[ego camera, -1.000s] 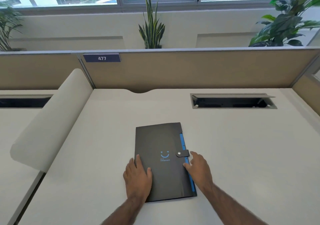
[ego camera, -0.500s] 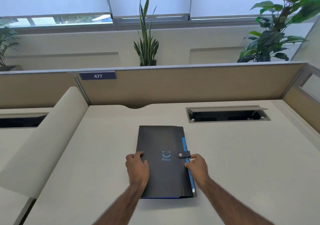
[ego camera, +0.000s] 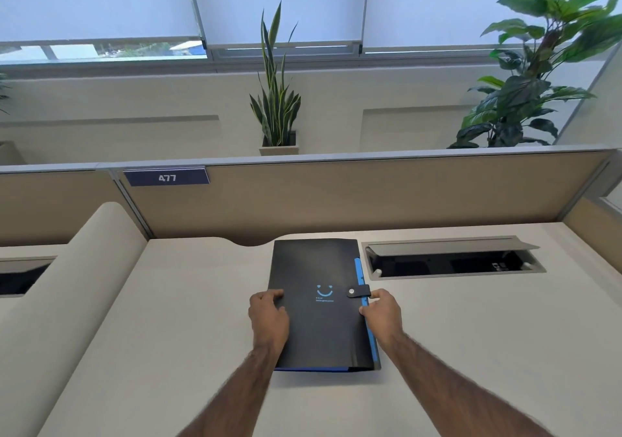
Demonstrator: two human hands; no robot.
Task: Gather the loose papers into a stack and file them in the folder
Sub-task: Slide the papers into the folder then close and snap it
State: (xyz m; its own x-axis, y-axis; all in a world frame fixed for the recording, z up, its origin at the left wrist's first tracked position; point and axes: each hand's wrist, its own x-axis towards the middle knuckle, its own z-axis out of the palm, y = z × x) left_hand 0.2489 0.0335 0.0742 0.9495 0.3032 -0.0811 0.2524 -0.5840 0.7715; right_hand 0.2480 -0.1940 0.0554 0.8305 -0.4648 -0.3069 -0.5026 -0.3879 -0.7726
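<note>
Black folder [ego camera: 319, 332] lies flat on the surface [ego camera: 168, 335], strap [ego camera: 358, 291] snapped; left hand [ego camera: 269, 315] curls over its left edge, right hand [ego camera: 382, 315] pinches the right edge below the strap; slick cover could slip loose or skid toward the open cable hatch [ego camera: 451, 263].

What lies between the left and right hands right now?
Head view: the folder, its black cover with blue smiley and snap strap, spans from left hand to right hand; both grip its edges.

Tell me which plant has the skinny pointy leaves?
The middle plant, standing in a pale pot; the right-hand plant has wide, droopy leaves.
</note>
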